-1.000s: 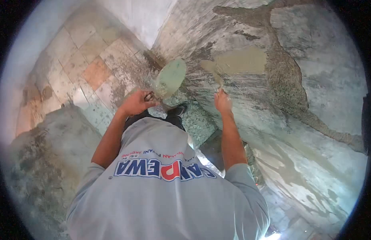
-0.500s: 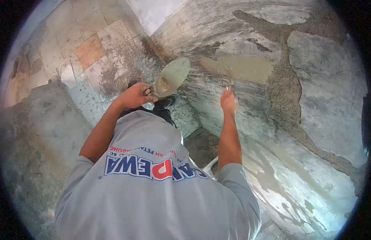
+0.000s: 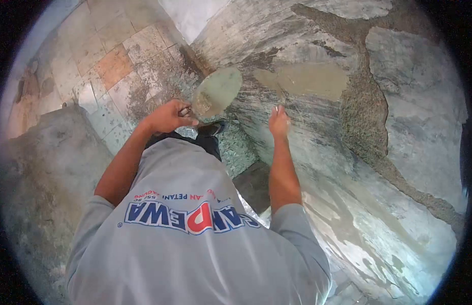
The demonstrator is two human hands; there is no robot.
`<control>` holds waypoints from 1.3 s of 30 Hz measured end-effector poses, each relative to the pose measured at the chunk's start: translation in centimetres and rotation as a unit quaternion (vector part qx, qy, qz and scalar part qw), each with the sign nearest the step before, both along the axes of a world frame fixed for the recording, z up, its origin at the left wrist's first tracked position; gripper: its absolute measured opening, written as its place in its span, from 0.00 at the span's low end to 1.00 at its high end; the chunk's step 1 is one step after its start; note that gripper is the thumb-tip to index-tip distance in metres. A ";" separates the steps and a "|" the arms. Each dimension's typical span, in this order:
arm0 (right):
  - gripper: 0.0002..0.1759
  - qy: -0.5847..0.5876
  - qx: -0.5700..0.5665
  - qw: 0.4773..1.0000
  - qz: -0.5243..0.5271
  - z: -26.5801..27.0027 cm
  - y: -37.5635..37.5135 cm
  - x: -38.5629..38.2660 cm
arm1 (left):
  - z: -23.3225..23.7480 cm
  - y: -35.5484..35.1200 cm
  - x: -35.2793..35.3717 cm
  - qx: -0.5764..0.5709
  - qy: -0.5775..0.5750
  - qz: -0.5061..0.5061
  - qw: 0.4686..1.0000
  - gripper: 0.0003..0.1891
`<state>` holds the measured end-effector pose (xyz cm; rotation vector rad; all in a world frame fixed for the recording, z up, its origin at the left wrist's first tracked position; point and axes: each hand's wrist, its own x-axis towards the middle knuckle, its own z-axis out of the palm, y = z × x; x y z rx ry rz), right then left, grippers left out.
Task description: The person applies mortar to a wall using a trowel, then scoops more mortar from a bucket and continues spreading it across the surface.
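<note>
My left hand (image 3: 170, 116) is closed on the near edge of a shallow oval pan (image 3: 226, 84), pale green, with some wet mortar in its lower part. At the wall, my right hand (image 3: 279, 122) grips a small trowel (image 3: 280, 96). Its thin blade points away from me and is hard to make out against the wet surface. Just beyond the blade, a smooth band of wet mortar (image 3: 314, 80) covers part of the wall (image 3: 317, 119). The pan is held left of this band, apart from the wall's wet patch.
Rough grey mortar strips (image 3: 365, 101) run across the wall at right. Stained floor tiles (image 3: 68, 71), one orange, lie at upper left. A grey slab (image 3: 58, 147) is at left. My shoe (image 3: 211, 128) stands below the pan, beside rubble (image 3: 235, 142).
My right hand with the trowel has shifted left and slightly toward me. The pan has risen a little and tilted, and the wet band looks fuller at its left part.
</note>
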<state>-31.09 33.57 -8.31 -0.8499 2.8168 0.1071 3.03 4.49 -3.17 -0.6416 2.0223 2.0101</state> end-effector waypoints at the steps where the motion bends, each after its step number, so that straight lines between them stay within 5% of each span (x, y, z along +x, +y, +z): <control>1: 0.24 0.002 0.002 1.000 0.001 -0.9 -0.8 -0.4 | 0.5 0.3 -0.4 -0.006 -0.014 -0.011 1.000 0.17; 5: 0.24 0.004 -0.006 1.000 -0.022 -3.2 -2.3 -1.2 | -2.4 2.4 -1.3 0.004 0.028 -0.009 1.000 0.17; 12: 0.19 0.096 -0.062 0.993 -0.026 2.0 -1.9 -1.3 | -1.1 3.5 -2.3 -0.007 0.019 -0.053 0.998 0.21; 18: 0.18 0.166 -0.280 0.946 0.002 4.9 1.2 -0.6 | -2.7 4.3 -2.3 -0.077 0.010 -0.127 0.989 0.22; 19: 0.18 0.185 -0.351 0.918 0.010 6.1 1.3 0.2 | -2.5 5.1 -1.8 -0.152 0.096 -0.076 0.981 0.23; 22: 0.18 0.092 -0.340 0.934 -0.063 8.4 2.6 2.3 | -0.7 5.3 -1.9 -0.078 -0.047 -0.125 0.988 0.24; 26: 0.17 0.090 -0.219 0.972 -0.001 5.5 4.5 3.9 | 3.2 6.8 -1.4 -0.012 -0.112 -0.096 0.989 0.20; 31: 0.19 0.024 -0.055 0.997 -0.054 1.8 1.9 4.4 | 0.1 9.1 0.9 0.041 -0.111 -0.045 0.992 0.19; 39: 0.22 0.049 -0.005 0.999 -0.024 -5.7 2.4 1.6 | -6.0 11.9 5.8 0.029 -0.163 -0.054 0.985 0.16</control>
